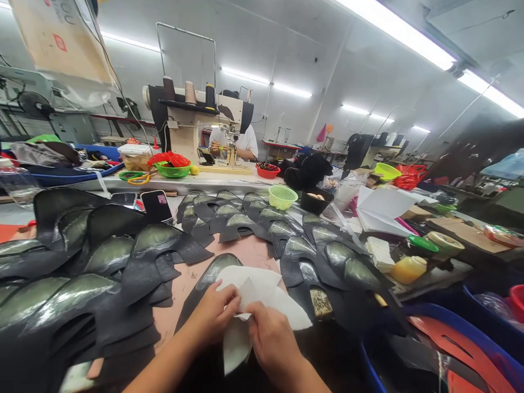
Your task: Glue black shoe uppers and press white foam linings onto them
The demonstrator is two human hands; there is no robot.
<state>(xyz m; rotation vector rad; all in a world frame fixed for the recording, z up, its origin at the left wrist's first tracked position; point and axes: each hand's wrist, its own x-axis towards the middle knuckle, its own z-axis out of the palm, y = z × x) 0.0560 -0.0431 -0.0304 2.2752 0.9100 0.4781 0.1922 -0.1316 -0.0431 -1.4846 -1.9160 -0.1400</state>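
Note:
My left hand [219, 311] and my right hand [273, 333] are close together at the front, fingers closed in a pinch on a white curved sheet [289, 305], paper or thin lining. One part of the sheet hangs down between the hands. Beneath it lies a dark shoe-upper piece [210, 278] with a glossy greenish toe area, partly covered by the sheet. Overlapping rows of similar black upper pieces [151, 262] fan out on the left. More black pieces [303, 248] spread over the back and right of the pink work surface [184, 278].
A sewing machine [180, 131] stands at the back, with a person [245, 142] behind it. Phone [158, 206], green basket [283, 197], black bowl [316, 201] and yellow jar [408, 269] sit around the pieces. A blue bin [458, 316] with red pieces is at lower right.

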